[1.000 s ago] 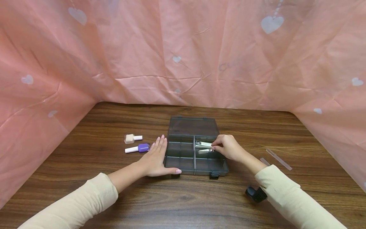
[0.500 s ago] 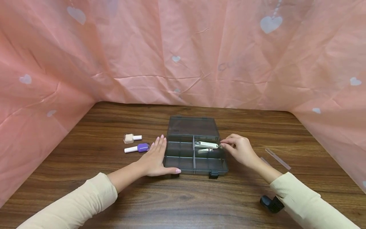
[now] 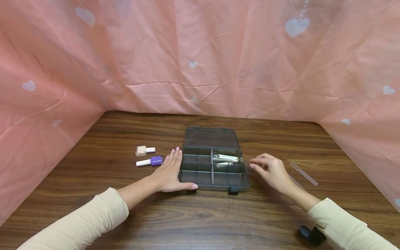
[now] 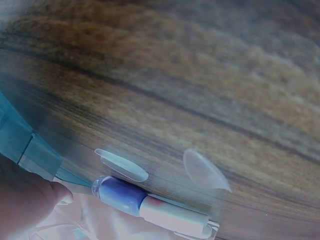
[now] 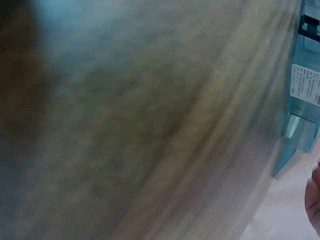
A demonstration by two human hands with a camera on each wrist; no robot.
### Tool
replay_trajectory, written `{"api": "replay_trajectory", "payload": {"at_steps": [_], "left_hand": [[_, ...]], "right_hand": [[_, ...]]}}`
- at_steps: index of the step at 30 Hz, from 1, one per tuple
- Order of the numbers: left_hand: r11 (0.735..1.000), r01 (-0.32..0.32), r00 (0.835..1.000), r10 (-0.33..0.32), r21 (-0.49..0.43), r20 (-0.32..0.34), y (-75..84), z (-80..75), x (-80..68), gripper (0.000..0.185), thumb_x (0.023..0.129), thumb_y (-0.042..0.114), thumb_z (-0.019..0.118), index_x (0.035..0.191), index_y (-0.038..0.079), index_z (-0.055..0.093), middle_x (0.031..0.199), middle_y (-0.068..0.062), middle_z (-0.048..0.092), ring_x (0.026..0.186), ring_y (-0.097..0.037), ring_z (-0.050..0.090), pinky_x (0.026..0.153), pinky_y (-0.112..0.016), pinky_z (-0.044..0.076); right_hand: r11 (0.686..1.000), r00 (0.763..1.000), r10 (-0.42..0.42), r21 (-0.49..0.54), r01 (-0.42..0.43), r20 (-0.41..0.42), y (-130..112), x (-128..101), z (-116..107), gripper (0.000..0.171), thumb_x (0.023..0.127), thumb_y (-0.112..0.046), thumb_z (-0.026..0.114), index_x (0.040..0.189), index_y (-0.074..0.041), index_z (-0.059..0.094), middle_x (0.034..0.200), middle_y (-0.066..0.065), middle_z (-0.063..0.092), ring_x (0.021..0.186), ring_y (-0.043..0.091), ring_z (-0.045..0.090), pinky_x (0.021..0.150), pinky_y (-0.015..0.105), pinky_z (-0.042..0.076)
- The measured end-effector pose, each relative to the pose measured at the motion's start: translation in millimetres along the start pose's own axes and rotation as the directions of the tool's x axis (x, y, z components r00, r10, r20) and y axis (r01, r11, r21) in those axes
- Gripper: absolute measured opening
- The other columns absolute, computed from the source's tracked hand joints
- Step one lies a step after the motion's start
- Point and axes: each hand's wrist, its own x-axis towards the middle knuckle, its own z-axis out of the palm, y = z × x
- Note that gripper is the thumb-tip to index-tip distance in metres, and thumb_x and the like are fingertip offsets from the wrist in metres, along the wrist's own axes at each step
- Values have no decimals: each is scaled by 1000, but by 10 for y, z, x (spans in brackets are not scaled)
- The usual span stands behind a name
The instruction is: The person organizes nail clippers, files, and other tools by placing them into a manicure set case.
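At centre, the box (image 3: 197,177) is smooth translucent plastic, the clippers (image 3: 225,158) shiny metal; the tabletop (image 3: 200,218) looks wood-grained, the cloth (image 3: 212,48) above satiny.

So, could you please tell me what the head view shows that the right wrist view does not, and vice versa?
Only the head view shows the left hand, the purple polish bottle, the beige polish bottle and the clear strips on the right.

Only the right wrist view shows the printed label on the side of the box.

Both show the box, the right hand, the wooden table and the pink cloth.
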Motion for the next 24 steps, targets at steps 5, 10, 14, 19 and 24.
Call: {"api": "replay_trajectory", "payload": {"at_steps": [5, 10, 14, 19, 24], "left_hand": [[1000, -1, 1000, 1, -5, -2, -8, -4, -6, 122, 71, 75, 56, 146, -5, 4, 154, -23, -4, 144, -34, -4, 118, -46, 8], [1000, 0, 1000, 0, -6, 5, -9, -3, 0, 122, 71, 75, 56, 146, -5, 3, 154, -23, -4, 144, -34, -3, 118, -46, 8], [1000, 2, 1000, -2, 1, 5, -4, -3, -2, 122, 71, 76, 55, 146, -5, 3, 154, -23, -4, 144, -34, -4, 118, -45, 8], [1000, -4, 1000, 4, 1, -7, -1, -6, -5, 121, 71, 75, 56, 146, -6, 5, 154, -24, -2, 144, -35, -2, 117, -46, 9], [1000, -19, 1000, 19, 12, -24, -2, -1, -3, 120, 72, 73, 57, 145, -8, 8, 153, -26, 1, 143, -37, 0, 117, -47, 11]], "right_hand": [[1000, 1000, 14, -4, -14, -15, -4, -40, -12, 13, 74, 2, 72, 87, 3, 72, 81, 7, 67, 63, -5, 45, 52, 20, 44], [999, 999, 39, -5, -39, -21, 4, -71, -19, 15, 74, 1, 73, 89, 3, 71, 82, 8, 67, 61, -5, 43, 50, 19, 41], [998, 998, 53, -20, -53, -17, 30, -116, -37, 18, 73, 1, 73, 91, 4, 71, 82, 8, 67, 61, -5, 42, 50, 19, 41], [998, 998, 59, -34, -60, -26, 64, -159, -92, 21, 73, 1, 74, 93, 4, 70, 79, 7, 66, 63, -6, 42, 51, 22, 43], [996, 997, 79, -47, -80, -19, 117, -211, -170, 23, 73, 0, 74, 94, 4, 70, 78, 6, 65, 63, -7, 42, 51, 19, 41]]}}
